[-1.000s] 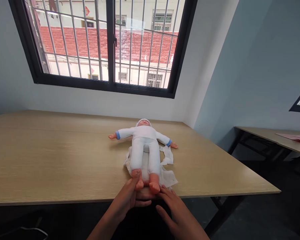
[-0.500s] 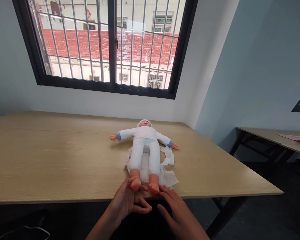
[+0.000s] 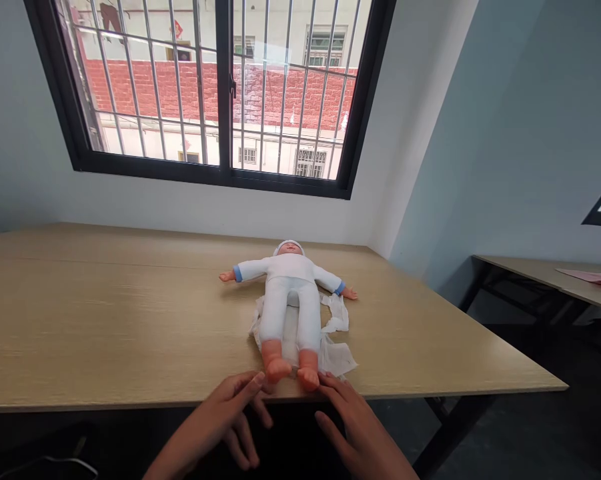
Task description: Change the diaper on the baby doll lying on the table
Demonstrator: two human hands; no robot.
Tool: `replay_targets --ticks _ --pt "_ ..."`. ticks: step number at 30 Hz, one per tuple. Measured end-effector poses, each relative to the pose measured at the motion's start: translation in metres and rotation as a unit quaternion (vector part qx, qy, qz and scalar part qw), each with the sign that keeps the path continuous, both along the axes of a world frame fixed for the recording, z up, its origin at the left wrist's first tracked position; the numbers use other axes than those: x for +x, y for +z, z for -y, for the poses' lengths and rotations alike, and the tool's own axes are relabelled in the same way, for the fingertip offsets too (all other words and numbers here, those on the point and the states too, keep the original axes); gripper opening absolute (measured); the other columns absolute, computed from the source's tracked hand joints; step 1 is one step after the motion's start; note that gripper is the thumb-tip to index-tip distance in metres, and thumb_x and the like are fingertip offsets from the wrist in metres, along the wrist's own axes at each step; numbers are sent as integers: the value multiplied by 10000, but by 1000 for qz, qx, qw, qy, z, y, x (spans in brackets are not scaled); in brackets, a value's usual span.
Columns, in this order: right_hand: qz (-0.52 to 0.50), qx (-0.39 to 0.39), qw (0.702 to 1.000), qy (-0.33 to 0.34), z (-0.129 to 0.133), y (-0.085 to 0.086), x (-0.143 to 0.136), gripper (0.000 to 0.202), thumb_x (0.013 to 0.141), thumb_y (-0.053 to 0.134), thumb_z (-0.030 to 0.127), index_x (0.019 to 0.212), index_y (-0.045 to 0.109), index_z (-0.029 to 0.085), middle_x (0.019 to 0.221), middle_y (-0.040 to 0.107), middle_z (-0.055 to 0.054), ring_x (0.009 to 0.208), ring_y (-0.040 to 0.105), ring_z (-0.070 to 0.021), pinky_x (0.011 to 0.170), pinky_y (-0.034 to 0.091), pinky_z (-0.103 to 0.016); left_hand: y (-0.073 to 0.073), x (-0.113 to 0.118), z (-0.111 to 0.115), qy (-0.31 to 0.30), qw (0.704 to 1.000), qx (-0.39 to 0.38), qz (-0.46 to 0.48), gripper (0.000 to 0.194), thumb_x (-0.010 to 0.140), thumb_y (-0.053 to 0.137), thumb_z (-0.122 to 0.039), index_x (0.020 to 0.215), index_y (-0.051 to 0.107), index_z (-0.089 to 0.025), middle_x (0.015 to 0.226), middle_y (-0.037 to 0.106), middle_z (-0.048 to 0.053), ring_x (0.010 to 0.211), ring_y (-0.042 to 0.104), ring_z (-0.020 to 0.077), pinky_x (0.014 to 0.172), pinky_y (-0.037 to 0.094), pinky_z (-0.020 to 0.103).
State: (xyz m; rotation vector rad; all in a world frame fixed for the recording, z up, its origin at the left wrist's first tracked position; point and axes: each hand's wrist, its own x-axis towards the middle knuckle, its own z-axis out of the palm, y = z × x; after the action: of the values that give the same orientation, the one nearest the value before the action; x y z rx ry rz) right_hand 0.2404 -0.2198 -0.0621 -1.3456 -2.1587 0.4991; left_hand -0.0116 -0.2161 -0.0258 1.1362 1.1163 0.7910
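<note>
A baby doll (image 3: 291,268) in a white suit with blue cuffs and a white cap lies on its back, feet toward me. Under its legs a white diaper (image 3: 337,357) is spread out, with crumpled edges showing on both sides. My left hand (image 3: 235,407) is just beside the doll's foot on the left, fingers apart and holding nothing. At the other foot, my right hand (image 3: 347,413) rests with its fingertips against or very near the foot's outer side. Its thumb and fingers are spread, with nothing gripped.
The wooden table (image 3: 130,320) ends just below the doll's feet. Behind it stands a wall with a barred window (image 3: 225,87). At the right, a second table (image 3: 525,270) carries a pink cloth (image 3: 593,277).
My left hand has let go of the doll's left-side foot and moved down and left. That foot has shifted slightly inward. My right hand has stayed where it was.
</note>
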Motion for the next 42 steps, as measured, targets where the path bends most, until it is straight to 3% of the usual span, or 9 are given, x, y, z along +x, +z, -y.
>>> replay_targets --ticks 7,13,19,22,26,28,30,36,42 --pt "-52 137 989 -27 -26 43 -6 341 992 398 393 1062 705 261 1074 735 -55 1055 660 -246 1134 355 -489 50 -36 -75 92 933 280 -205 291 696 714 -436 671 581 -179 706 636 26 666 597 187 590 443 270" --pt "-155 197 968 10 -110 84 -23 326 948 469 439 880 692 211 943 743 -49 929 668 -218 950 471 -386 37 -35 -118 21 934 227 -275 141 557 692 -272 624 607 -181 636 615 -2 593 516 166 568 341 260" --pt "-273 189 939 -91 -176 67 -8 388 909 452 482 850 667 164 850 731 -86 807 661 -212 784 484 -326 42 -50 -138 3 906 324 -271 26 643 592 -204 635 578 -183 666 587 0 660 535 169 630 378 266" --pt "-262 197 935 -136 -186 54 -1 395 908 436 480 828 655 162 816 719 -86 769 638 -202 781 463 -321 55 -55 -159 65 843 380 -375 95 747 500 -137 677 546 -181 745 607 27 706 550 177 650 377 269" --pt "-206 232 937 -160 -187 50 0 377 932 416 437 797 638 164 830 710 -91 800 614 -195 847 432 -329 65 -47 -174 203 697 416 -547 227 849 386 -75 922 586 -152 993 632 125 880 580 239 721 402 318" --pt "-193 254 934 -161 -182 52 -3 369 945 409 424 794 626 167 846 703 -91 820 607 -199 875 421 -344 63 -37 -167 215 666 446 -558 233 876 372 -96 965 581 -147 1060 621 158 981 576 276 806 427 362" --pt "-197 273 931 -139 -172 53 -8 347 953 418 419 808 617 175 864 699 -83 843 610 -206 887 418 -359 56 -25 -149 172 692 468 -521 200 919 368 -183 893 566 -171 1009 633 138 985 585 280 861 440 389" --pt "-71 200 975 66 -120 47 -40 202 918 543 361 865 662 206 1015 686 -77 1030 611 -238 994 399 -426 27 1 -89 26 886 356 -295 393 888 486 -551 1064 480 -199 1097 660 110 945 654 267 830 502 382" --pt "-16 138 990 33 -93 35 -45 406 763 571 82 1147 648 188 1418 463 -130 1387 365 -267 1139 325 -436 27 7 -78 23 920 313 -234 760 808 603 -581 1382 307 -180 1185 657 137 1007 657 297 847 496 379"
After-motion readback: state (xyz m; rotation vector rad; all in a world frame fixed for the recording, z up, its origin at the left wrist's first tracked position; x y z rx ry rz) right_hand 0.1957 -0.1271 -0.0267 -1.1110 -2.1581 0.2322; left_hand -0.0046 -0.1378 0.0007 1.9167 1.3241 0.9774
